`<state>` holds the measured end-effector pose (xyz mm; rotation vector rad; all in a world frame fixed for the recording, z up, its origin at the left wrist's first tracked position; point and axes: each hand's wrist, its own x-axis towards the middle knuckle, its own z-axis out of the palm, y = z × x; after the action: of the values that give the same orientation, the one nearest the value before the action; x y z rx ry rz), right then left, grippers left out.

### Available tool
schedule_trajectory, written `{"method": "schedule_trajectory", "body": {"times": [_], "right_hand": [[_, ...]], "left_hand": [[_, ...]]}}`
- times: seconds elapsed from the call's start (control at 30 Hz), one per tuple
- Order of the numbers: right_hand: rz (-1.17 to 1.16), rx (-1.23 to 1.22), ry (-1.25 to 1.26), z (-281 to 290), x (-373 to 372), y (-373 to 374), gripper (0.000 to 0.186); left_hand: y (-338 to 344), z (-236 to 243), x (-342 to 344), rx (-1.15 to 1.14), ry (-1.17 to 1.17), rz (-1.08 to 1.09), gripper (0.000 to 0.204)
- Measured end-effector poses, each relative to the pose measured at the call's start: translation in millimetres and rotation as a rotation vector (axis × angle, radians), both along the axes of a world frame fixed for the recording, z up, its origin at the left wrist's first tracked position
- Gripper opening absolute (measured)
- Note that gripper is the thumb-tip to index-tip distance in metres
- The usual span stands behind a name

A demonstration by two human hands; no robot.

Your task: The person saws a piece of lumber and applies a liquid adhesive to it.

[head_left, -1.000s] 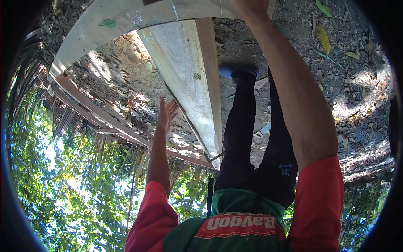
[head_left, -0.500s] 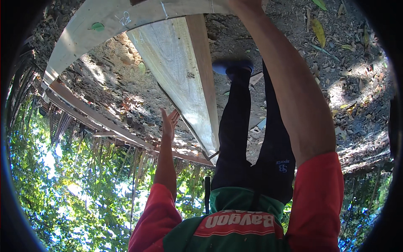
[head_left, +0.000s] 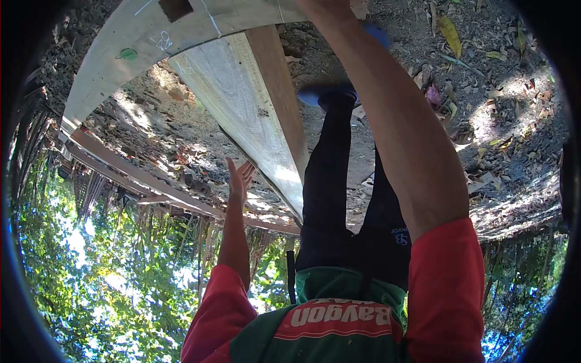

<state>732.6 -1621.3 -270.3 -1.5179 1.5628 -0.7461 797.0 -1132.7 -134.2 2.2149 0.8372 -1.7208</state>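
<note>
A pale curved board [head_left: 121,57] with chalk marks, a dark square opening and a small green leaf spans the upper left. Beneath it a long tapering plank [head_left: 242,103], with a browner side face, runs toward my body. My left hand [head_left: 241,176] has its fingers spread, their tips at the plank's left edge; I cannot tell whether they press on it. My right hand [head_left: 321,11] is at the top edge of the view on the curved board, its fingers hidden. My legs in black trousers and blue footwear are to the plank's right.
Long timbers [head_left: 151,186] lie along the left behind the plank. The dirt ground [head_left: 502,157] carries dry leaves, wood scraps and a yellow leaf [head_left: 449,35]. Palm fronds [head_left: 27,145] and sunlit green foliage [head_left: 103,266] fill the outer parts of the view.
The curved board, plank and my right hand sit further left in the view than a second ago. A second blue shoe now shows near the top. My left hand stays open by the plank's edge.
</note>
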Motion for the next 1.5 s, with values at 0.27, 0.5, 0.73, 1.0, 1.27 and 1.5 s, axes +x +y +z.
{"method": "schedule_trajectory", "body": {"times": [0.27, 0.5, 0.73, 1.0, 1.27, 1.5], "right_hand": [[0.005, -0.023, 0.006, 0.0, -5.0, -0.3, 0.067], [0.031, -0.046, -0.03, 1.4, -2.3, -7.5, 0.061], [0.083, 0.138, -0.116, 19.1, -0.6, -0.4, 0.054], [0.098, 0.139, -0.127, 2.0, -17.1, -12.8, 0.053], [0.178, 0.085, 0.143, -24.4, -11.3, -15.4, 0.077], [0.496, 0.041, 0.016, -82.9, -86.5, -41.8, 0.055]], "left_hand": [[-0.4, -2.5, -4.9, 0.013, 0.003, 0.023, 0.115], [49.2, -3.8, -42.6, 0.059, -0.169, 0.191, 0.111], [47.8, -5.0, -63.7, 0.014, -0.288, 0.28, 0.105], [48.7, -20.1, -78.6, 0.026, -0.312, 0.178, 0.104], [58.2, -16.5, -100.1, -0.068, -0.682, -0.016, 0.064], [29.8, -38.2, -128.1, 0.157, -0.932, -0.268, 0.084]]}}
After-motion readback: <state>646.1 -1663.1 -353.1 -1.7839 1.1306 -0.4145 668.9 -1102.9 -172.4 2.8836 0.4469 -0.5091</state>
